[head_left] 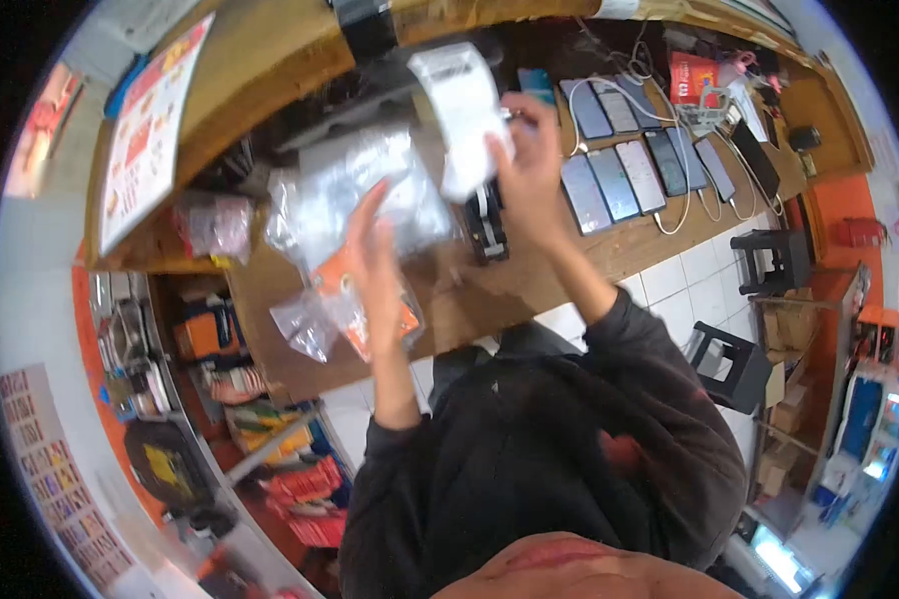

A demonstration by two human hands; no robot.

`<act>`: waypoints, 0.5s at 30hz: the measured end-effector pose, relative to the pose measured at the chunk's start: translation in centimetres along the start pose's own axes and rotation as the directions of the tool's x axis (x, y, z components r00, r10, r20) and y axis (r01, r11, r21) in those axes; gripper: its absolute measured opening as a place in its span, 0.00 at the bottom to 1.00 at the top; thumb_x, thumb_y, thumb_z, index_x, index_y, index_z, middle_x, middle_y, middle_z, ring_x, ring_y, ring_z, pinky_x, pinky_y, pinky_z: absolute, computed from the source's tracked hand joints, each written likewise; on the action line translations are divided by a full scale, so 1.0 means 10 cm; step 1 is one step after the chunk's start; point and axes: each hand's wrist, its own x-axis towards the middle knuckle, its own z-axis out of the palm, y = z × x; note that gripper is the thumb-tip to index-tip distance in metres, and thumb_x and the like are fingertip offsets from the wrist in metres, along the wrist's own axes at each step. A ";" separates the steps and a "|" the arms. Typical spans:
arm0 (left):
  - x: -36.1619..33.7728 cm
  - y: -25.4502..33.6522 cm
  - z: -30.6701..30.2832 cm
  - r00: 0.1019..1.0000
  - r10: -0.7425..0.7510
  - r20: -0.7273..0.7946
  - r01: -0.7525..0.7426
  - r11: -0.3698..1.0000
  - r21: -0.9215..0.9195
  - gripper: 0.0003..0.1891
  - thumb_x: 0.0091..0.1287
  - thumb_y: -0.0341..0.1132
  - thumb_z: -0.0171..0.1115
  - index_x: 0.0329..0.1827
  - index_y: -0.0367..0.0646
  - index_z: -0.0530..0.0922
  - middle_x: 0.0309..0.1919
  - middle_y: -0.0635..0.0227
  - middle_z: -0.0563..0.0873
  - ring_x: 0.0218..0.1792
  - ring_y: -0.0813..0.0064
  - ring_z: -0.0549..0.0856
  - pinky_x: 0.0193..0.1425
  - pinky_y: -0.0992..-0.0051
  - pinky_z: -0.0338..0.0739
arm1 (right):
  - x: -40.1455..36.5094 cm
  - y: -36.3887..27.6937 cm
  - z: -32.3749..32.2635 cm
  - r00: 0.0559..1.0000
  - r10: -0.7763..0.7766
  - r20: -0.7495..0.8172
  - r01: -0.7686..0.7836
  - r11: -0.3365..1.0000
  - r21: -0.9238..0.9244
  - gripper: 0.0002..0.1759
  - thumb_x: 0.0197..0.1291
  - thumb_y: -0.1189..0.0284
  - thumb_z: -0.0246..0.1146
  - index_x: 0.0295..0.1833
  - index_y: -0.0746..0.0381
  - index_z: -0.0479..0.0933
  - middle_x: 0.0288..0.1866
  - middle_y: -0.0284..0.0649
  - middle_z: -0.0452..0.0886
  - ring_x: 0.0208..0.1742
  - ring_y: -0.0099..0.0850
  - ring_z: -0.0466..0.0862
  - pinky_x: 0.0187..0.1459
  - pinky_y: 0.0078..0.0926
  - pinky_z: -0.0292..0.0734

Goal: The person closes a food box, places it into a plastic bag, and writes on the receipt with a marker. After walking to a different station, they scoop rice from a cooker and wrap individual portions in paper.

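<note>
A long white printed paper label (459, 105) is pinched in my right hand (529, 165), raised over the wooden table. Its print is too blurred to read. My left hand (372, 265) has its fingers stretched out, holding nothing, in front of a clear plastic bag (315, 190). Just below that hand lies an orange-and-white packet (400, 309), partly covered by the wrist. Crumpled clear plastic (308, 324) sits at the packet's left. Under the label's lower end stands a small black device (486, 225), partly hidden.
Several phones (619, 180) with white cables lie in rows at the right of the table (549, 265). A pinkish plastic bundle (215, 225) is at the left. Black stools (731, 364) stand on the tiled floor at the right. Shelves with packets (305, 489) are at the lower left.
</note>
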 end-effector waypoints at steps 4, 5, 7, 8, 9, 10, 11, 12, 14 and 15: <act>-0.25 -0.34 0.55 0.978 -0.211 0.005 0.208 0.969 0.135 0.14 0.65 0.30 0.62 0.51 0.33 0.78 0.44 0.64 0.86 0.45 0.75 0.83 0.50 0.74 0.75 | -0.92 0.14 -0.26 0.930 0.337 0.146 -0.327 0.941 -0.089 0.24 0.62 0.78 0.60 0.62 0.65 0.61 0.41 0.37 0.75 0.38 0.22 0.76 0.41 0.20 0.72; -0.32 -0.26 0.53 0.974 -0.227 -0.018 0.227 0.964 0.141 0.14 0.65 0.30 0.62 0.51 0.33 0.78 0.44 0.64 0.86 0.45 0.75 0.83 0.50 0.74 0.75 | -1.04 0.29 -0.40 0.927 0.364 0.094 -0.357 0.930 -0.085 0.24 0.62 0.76 0.60 0.62 0.65 0.61 0.41 0.36 0.75 0.38 0.22 0.76 0.41 0.21 0.73; -0.52 -0.04 0.39 0.958 -0.272 0.093 0.274 0.962 -0.016 0.13 0.63 0.28 0.65 0.49 0.33 0.79 0.42 0.65 0.86 0.43 0.79 0.83 0.47 0.75 0.76 | -1.12 0.57 -0.78 0.894 0.448 0.024 -0.429 0.869 -0.247 0.18 0.64 0.70 0.60 0.56 0.66 0.69 0.39 0.38 0.79 0.36 0.25 0.78 0.40 0.26 0.74; -0.58 -0.09 0.29 0.888 -0.280 0.365 0.395 0.870 -0.293 0.14 0.60 0.27 0.67 0.49 0.33 0.80 0.41 0.66 0.86 0.42 0.80 0.83 0.46 0.78 0.77 | -1.12 0.66 -0.90 0.889 0.456 0.029 -0.416 0.833 -0.365 0.16 0.64 0.68 0.60 0.52 0.67 0.73 0.37 0.40 0.81 0.35 0.25 0.79 0.39 0.26 0.75; -0.61 -0.20 0.22 0.756 -0.339 0.559 0.516 0.835 -0.190 0.15 0.60 0.26 0.68 0.49 0.33 0.79 0.41 0.66 0.86 0.42 0.81 0.83 0.46 0.79 0.77 | -1.15 0.83 -0.98 0.881 0.470 0.048 -0.423 0.831 -0.362 0.16 0.64 0.68 0.60 0.52 0.67 0.73 0.37 0.40 0.81 0.35 0.25 0.79 0.39 0.26 0.75; -0.61 -0.35 0.21 0.580 -0.381 0.720 0.606 0.793 -0.068 0.16 0.59 0.26 0.68 0.50 0.34 0.79 0.41 0.65 0.86 0.42 0.81 0.83 0.46 0.80 0.77 | -1.21 1.02 -1.05 0.829 0.549 0.112 -0.458 0.779 -0.428 0.15 0.64 0.66 0.61 0.46 0.68 0.77 0.35 0.43 0.82 0.34 0.26 0.79 0.38 0.27 0.74; -0.65 -0.54 0.35 0.505 -0.429 0.749 0.638 0.770 0.011 0.15 0.61 0.28 0.67 0.50 0.33 0.78 0.42 0.65 0.86 0.42 0.81 0.82 0.45 0.81 0.77 | -1.24 1.12 -1.08 0.766 0.621 0.165 -0.481 0.724 -0.495 0.16 0.63 0.64 0.61 0.41 0.69 0.80 0.32 0.45 0.83 0.33 0.28 0.80 0.38 0.28 0.74; -0.80 -0.97 0.45 0.467 -0.456 0.757 0.654 0.755 0.052 0.16 0.63 0.31 0.65 0.51 0.33 0.77 0.42 0.62 0.86 0.41 0.79 0.83 0.44 0.78 0.77 | -1.15 0.97 -0.97 0.686 0.708 0.169 -0.566 0.665 -0.488 0.17 0.62 0.62 0.63 0.35 0.69 0.82 0.32 0.49 0.83 0.32 0.31 0.81 0.36 0.30 0.74; -1.15 -1.88 0.48 0.568 -0.370 0.735 0.347 0.918 0.194 0.16 0.63 0.33 0.63 0.50 0.33 0.77 0.43 0.60 0.85 0.39 0.76 0.83 0.43 0.74 0.76 | -1.20 1.08 -0.87 0.626 0.758 0.185 -0.558 0.601 -0.572 0.16 0.60 0.63 0.64 0.36 0.69 0.82 0.32 0.49 0.83 0.34 0.35 0.82 0.38 0.31 0.74; -1.22 -2.09 0.48 0.453 -0.411 0.791 0.209 0.911 0.354 0.15 0.63 0.33 0.63 0.49 0.34 0.78 0.41 0.59 0.86 0.38 0.75 0.83 0.43 0.73 0.76 | -1.36 1.33 -0.91 0.753 0.624 0.210 -0.455 0.723 -0.520 0.13 0.62 0.66 0.64 0.37 0.67 0.83 0.30 0.37 0.83 0.30 0.20 0.77 0.33 0.21 0.70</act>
